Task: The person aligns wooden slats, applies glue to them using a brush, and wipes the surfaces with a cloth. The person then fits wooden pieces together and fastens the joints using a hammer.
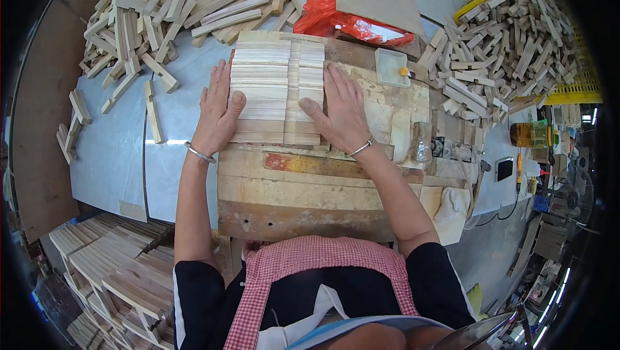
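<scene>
A row of pale wooden strips (pixel 261 92) lies side by side on the worn wooden work board (pixel 303 196). A notch in each strip lines up into a groove running away from me, right of the row's middle. Along the strips' left ends lies my left hand (pixel 218 108), fingers stretched out and thumb at the edge of the top. My right hand (pixel 339 106) rests flat against their right ends, its thumb reaching over the top. Both hands are open and touch the row from opposite sides. The undersides of the strips are hidden.
Loose notched wooden pieces (pixel 187 4) are heaped at the back left. More fill a yellow crate (pixel 575 97) at right and spill out. Red plastic bag (pixel 316 15), clear square dish (pixel 391 67), white cloth (pixel 452 205) and phone (pixel 504 168) lie around. Stacked wood (pixel 123 256) stands lower left.
</scene>
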Action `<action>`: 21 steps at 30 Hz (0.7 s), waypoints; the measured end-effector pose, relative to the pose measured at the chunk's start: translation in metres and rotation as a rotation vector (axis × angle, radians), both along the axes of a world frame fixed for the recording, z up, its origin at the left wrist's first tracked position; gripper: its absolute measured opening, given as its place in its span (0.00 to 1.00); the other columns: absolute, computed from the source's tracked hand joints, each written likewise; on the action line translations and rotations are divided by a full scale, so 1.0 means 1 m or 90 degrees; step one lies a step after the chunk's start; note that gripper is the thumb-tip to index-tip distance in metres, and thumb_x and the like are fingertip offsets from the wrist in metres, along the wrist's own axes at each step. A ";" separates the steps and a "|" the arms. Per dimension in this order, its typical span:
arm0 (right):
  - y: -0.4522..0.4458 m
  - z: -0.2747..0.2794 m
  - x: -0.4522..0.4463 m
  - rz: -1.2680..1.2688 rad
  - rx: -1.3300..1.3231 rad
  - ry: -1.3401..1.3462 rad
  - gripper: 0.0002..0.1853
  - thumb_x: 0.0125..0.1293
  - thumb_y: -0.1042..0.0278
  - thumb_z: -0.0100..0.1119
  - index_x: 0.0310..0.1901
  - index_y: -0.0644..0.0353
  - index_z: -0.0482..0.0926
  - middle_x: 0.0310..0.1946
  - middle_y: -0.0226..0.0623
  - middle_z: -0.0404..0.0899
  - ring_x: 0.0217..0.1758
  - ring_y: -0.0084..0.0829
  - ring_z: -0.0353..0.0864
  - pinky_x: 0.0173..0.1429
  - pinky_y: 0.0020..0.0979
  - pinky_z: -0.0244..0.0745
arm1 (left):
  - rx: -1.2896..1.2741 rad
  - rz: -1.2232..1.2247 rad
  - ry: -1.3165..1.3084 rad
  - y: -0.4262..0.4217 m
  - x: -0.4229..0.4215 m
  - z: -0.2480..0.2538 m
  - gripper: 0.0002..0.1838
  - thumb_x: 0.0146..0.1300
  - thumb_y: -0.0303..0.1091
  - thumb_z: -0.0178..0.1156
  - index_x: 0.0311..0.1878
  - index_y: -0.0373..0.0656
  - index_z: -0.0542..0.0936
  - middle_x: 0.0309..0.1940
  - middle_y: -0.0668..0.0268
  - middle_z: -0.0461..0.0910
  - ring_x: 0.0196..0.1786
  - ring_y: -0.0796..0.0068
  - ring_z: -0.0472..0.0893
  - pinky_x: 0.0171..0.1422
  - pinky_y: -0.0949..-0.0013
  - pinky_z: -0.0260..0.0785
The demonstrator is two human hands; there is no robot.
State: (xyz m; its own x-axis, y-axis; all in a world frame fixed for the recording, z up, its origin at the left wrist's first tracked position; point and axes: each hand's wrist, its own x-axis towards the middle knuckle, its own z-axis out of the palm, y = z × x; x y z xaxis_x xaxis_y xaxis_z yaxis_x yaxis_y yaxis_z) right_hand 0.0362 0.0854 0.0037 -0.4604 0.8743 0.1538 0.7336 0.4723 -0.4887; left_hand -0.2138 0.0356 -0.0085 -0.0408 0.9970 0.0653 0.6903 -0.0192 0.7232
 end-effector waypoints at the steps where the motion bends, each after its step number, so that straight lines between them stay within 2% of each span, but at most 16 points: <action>1: 0.002 0.001 0.001 -0.007 -0.007 0.000 0.49 0.65 0.28 0.37 0.65 0.77 0.58 0.68 0.59 0.56 0.73 0.51 0.52 0.74 0.50 0.40 | 0.009 -0.001 -0.021 0.001 -0.002 -0.002 0.44 0.67 0.68 0.33 0.75 0.43 0.49 0.75 0.52 0.45 0.78 0.57 0.41 0.76 0.46 0.31; 7: 0.021 0.000 0.000 -0.043 -0.023 0.004 0.49 0.65 0.28 0.37 0.65 0.77 0.58 0.68 0.58 0.56 0.74 0.49 0.51 0.74 0.51 0.39 | -0.004 0.005 -0.074 0.024 -0.009 -0.002 0.43 0.68 0.67 0.34 0.74 0.41 0.51 0.75 0.53 0.45 0.78 0.57 0.41 0.76 0.46 0.31; 14: 0.024 -0.004 -0.007 -0.030 -0.018 0.020 0.50 0.64 0.28 0.38 0.65 0.76 0.58 0.68 0.58 0.57 0.74 0.49 0.52 0.74 0.50 0.40 | -0.007 -0.002 -0.056 0.027 -0.005 -0.005 0.45 0.67 0.68 0.33 0.74 0.39 0.51 0.75 0.53 0.45 0.78 0.57 0.41 0.76 0.45 0.31; 18: 0.029 -0.002 -0.004 -0.045 -0.029 0.017 0.49 0.64 0.28 0.39 0.65 0.75 0.59 0.68 0.57 0.56 0.74 0.49 0.51 0.74 0.51 0.40 | 0.004 0.006 -0.070 0.029 -0.005 -0.001 0.43 0.69 0.65 0.35 0.73 0.36 0.52 0.75 0.52 0.47 0.78 0.56 0.42 0.77 0.50 0.33; 20: 0.034 0.000 -0.004 -0.063 -0.015 -0.013 0.47 0.66 0.29 0.37 0.66 0.72 0.59 0.68 0.56 0.57 0.73 0.50 0.53 0.75 0.44 0.42 | 0.019 0.011 -0.081 0.033 -0.005 0.000 0.42 0.69 0.64 0.35 0.72 0.35 0.52 0.74 0.51 0.48 0.78 0.55 0.43 0.77 0.53 0.35; 21: 0.035 0.000 -0.004 -0.064 -0.014 -0.013 0.47 0.66 0.29 0.37 0.66 0.72 0.59 0.68 0.56 0.57 0.73 0.50 0.53 0.75 0.44 0.42 | 0.023 0.012 -0.099 0.036 -0.006 0.001 0.42 0.70 0.63 0.36 0.72 0.34 0.53 0.74 0.50 0.49 0.77 0.55 0.44 0.77 0.56 0.36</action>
